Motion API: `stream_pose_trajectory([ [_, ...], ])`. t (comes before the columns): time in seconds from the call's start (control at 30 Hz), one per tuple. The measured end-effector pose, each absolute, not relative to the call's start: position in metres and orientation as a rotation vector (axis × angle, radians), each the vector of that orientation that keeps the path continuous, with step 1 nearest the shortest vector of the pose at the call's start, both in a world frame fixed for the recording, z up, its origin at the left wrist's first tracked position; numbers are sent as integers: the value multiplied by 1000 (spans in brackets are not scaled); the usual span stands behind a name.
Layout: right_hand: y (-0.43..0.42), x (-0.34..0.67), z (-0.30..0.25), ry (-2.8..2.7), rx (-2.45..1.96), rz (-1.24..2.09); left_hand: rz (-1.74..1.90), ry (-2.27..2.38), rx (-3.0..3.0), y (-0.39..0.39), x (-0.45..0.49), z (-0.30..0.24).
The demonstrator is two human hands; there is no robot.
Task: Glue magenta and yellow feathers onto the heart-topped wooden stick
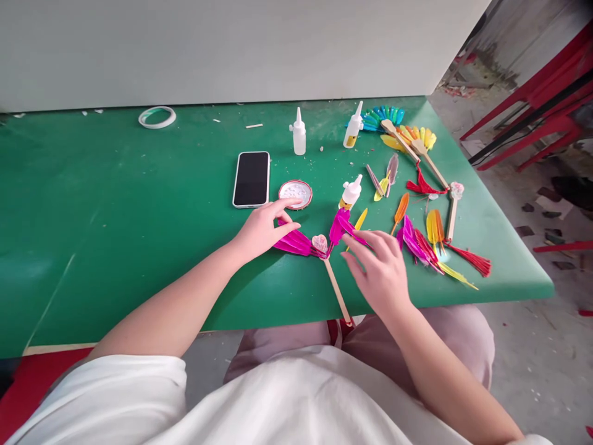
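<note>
A small wooden-handled fan (337,290) lies in front of me, its handle reaching past the table's near edge. Magenta feathers (296,244) spread left from its heart-shaped head (319,243), and more magenta feathers (340,225) rise on the right. My left hand (264,227) is over the left feathers with thumb and fingers apart; a fingertip reaches over the round white lid (296,196), which holds white stuff. My right hand (380,267) is at the right feathers, fingers spread, thumb and forefinger apart. Whether its fingertips touch a feather I cannot tell.
Beyond the hands are a phone (251,179), glue bottles (351,193) and a tape roll (157,117). On the right lie loose feathers (414,242), finished-looking feather fans (407,139), another handle (453,213) and red tassels (472,256). A pale wall (208,49) stands behind.
</note>
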State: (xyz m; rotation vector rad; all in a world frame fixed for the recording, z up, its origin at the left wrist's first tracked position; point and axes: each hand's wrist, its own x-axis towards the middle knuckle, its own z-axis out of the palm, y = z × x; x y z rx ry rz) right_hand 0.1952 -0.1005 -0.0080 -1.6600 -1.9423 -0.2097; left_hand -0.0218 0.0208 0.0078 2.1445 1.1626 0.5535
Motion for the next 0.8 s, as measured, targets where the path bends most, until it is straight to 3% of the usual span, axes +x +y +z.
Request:
stream_pose_trajectory([
  [0.53,-60,163,-12,-2105,-1504,249,743,1118,1905,11,-15,9],
  [0.8,-62,170,-2,-1821,-1553,365,332,1017,1904,5,-23,15],
])
